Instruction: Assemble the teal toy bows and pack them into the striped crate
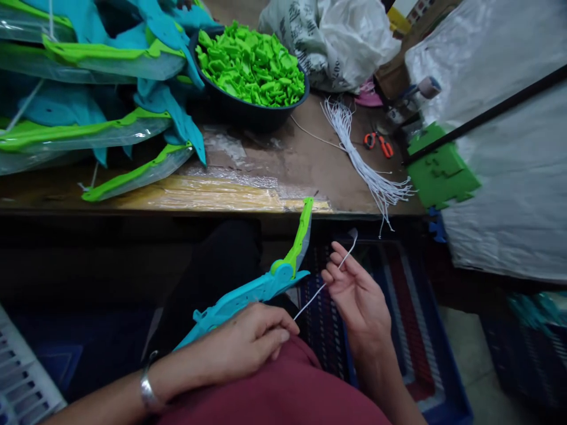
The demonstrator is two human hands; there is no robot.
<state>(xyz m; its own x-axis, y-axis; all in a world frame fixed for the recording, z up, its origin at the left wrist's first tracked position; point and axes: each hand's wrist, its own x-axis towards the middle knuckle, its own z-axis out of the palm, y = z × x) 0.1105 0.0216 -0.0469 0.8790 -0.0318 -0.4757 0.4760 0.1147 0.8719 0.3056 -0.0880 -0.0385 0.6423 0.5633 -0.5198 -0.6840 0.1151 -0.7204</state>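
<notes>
A thin white cord [310, 301] runs slantwise between my two hands over my lap. My left hand [261, 339] is closed, pinching the lower end of the cord between thumb and fingers. Higher and to the right, my right hand [357, 289] holds the cord with curled fingers, and its free end rises past the fingertips. A turquoise plastic piece [241, 293] lies across my lap, partly hidden behind my left hand and forearm. Its far end carries a lime-green curved arm [302, 233] with a clear edge, pointing up toward the table.
On the table [305, 156] stands a dark bowl [248, 112] of green plastic parts. Stacked turquoise-and-green pieces [110, 127] fill the left. A bundle of white cords [361, 159] hangs over the edge beside orange-handled scissors [378, 143]. A blue crate [443, 354] stands below right.
</notes>
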